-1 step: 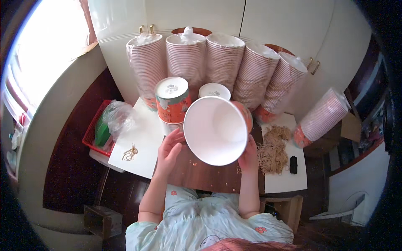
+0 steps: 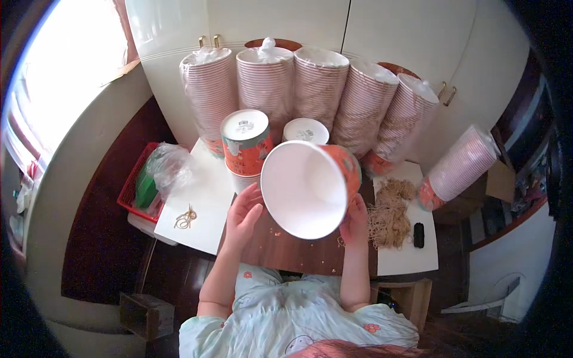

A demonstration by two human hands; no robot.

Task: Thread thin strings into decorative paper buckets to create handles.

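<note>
A large paper bucket (image 2: 304,191), white inside and orange-and-green outside, is held up before me with its open mouth tilted toward me. My right hand (image 2: 356,218) grips its outer wall at the lower right, the fingers partly hidden behind it. On the other side, my left hand (image 2: 243,218) is open beside the rim, holding nothing. Just beyond stand an upside-down orange bucket (image 2: 248,156) on a stack of others, and a second upturned bucket (image 2: 305,130) mostly hidden by the held one.
Several tall plastic-wrapped bucket stacks (image 2: 265,89) line the back; another stack (image 2: 459,164) leans at right. A tangled tan string pile (image 2: 391,215) and a black object (image 2: 419,235) lie at right. At left are a small string loop (image 2: 185,218) and a red basket (image 2: 128,194) with plastic bags.
The bucket has turned slightly in my right hand, its mouth swinging a little leftward and down, so more of its orange outer wall shows. My left hand has barely moved.
</note>
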